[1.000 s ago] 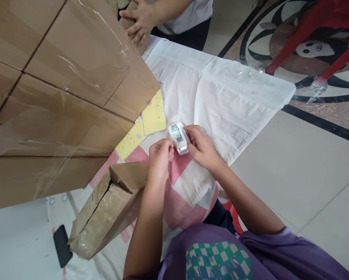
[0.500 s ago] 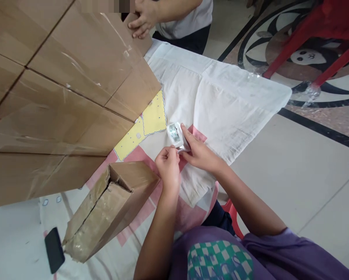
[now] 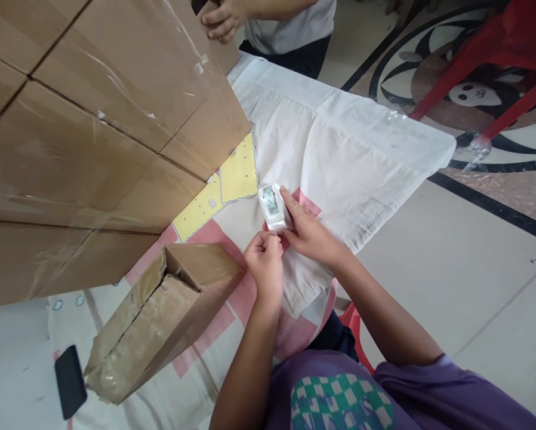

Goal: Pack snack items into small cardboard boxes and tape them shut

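Note:
A small white boxy item (image 3: 271, 202) with a greenish-grey, screen-like panel on top sits over the cloth near the middle of the view. My right hand (image 3: 310, 236) grips it from the right, thumb along its upper side and fingers beneath. Just below its near end, my left hand (image 3: 265, 254) is closed with the fingertips pinched together; whatever is between them is hidden. To the left of my left hand lies an opened cardboard box (image 3: 160, 316) with a torn flap edge.
Stacked, taped cardboard boxes (image 3: 116, 119) fill the upper left. A dark phone-like slab (image 3: 70, 382) lies at lower left. Another person's hand (image 3: 225, 21) rests on a box at the far end. White cloth (image 3: 339, 149) covers the table's right corner; a red stool (image 3: 496, 54) stands beyond.
My left hand's pinched fingers have moved slightly down from the white item's near end, showing more of that end. My right hand keeps its hold. The whole view has shifted slightly.

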The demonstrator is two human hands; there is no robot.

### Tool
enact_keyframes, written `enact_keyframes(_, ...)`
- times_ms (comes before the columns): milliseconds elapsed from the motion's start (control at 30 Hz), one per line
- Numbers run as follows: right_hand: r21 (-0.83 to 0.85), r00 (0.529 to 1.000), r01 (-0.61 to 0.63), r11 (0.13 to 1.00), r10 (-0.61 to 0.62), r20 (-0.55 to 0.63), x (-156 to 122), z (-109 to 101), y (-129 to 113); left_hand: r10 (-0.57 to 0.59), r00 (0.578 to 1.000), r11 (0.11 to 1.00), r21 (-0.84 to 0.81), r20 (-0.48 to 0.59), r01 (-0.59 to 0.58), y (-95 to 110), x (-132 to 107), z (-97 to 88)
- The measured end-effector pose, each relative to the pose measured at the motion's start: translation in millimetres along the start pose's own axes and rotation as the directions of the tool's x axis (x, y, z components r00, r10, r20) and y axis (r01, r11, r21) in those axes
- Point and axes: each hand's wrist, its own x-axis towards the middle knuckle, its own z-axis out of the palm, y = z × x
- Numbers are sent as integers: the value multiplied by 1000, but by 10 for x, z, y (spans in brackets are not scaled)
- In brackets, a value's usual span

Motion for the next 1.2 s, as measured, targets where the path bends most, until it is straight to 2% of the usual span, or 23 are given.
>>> enact_keyframes(300, -20, 1000, -18, 1000, 18, 6, 4, -10, 3, 44, 999, 997, 63, -3, -44, -62, -93, -70)
enact_keyframes(400, -11, 999, -7, 1000, 7, -43, 20, -5, 10, 63, 998, 997, 49, 7, -64, -75, -121, -78)
enact_keyframes(467, -25, 993, -20, 999, 17, -121, 18, -9, -26, 66, 998, 997, 31, -3, -66, -89, -134, -80)
enact_keyframes(567, -47, 967, -136, 990, 122, -225, -47, -20, -172, 68, 998, 997, 47, -1, -68, -140, -137, -95)
enact_keyframes(700, 116, 917, -356, 927, 370, -146, -220, 35, -464, 137, 990, 982, 131, 20, -138, -205, -123, -141)
enact_keyframes(767, 197, 887, -420, 886, 447, -115, -274, 107, -570, 153, 988, 979, 132, 35, -156, -213, -122, -156)
enact_keyframes(900, 369, 844, -437, 820, 516, -148, -247, 264, -608, 146, 988, 983, 101, 53, -151, -207, -145, -159)
enact_keyframes(1000, 490, 804, -422, 763, 565, -188, -195, 325, -569, 151, 984, 977, 137, 91, -162, -196, -156, -199)
enact_keyframes(1133, 478, 772, -454, 752, 600, -211, -189, 340, -567, 209, 978, 966, 149, 22, -210, -143, -69, -376)
enact_keyframes(1200, 450, 769, -462, 764, 598, -225, -201, 348, -580, 249, 964, 930, 256, 93, -265, -106, 22, -470)
